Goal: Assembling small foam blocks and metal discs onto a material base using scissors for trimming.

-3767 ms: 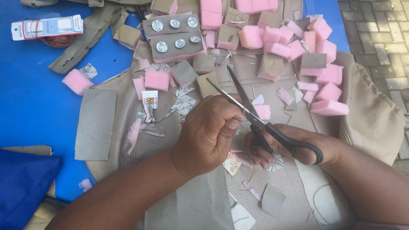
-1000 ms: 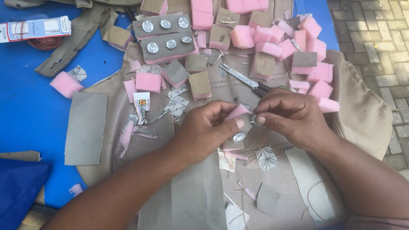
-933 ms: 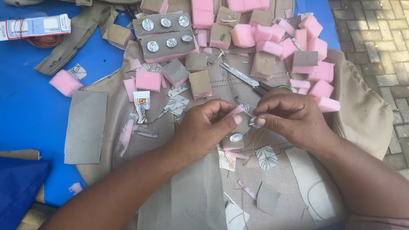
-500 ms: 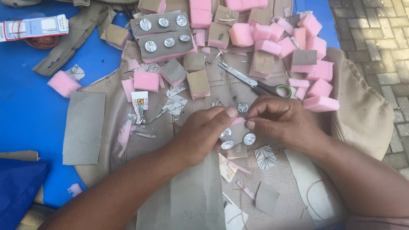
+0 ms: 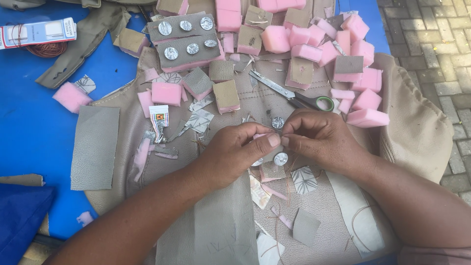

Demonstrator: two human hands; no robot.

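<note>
Pink foam piece (image 5: 261, 136), seemingly pinched; both hands (image 5: 274, 145).

A single head-worn camera looked steeply down from close above, facing forward over both forearms; the left hand (image 5: 235, 152) and right hand (image 5: 321, 140) sat mid-frame, paving stones (image 5: 431, 34) at the right edge

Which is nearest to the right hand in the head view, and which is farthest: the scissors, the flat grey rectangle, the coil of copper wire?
From the right hand:
1. Scissors, just above the hand, handle close to the knuckles.
2. Flat grey rectangle, far left on the blue surface.
3. Coil of copper wire, top left corner.
</note>
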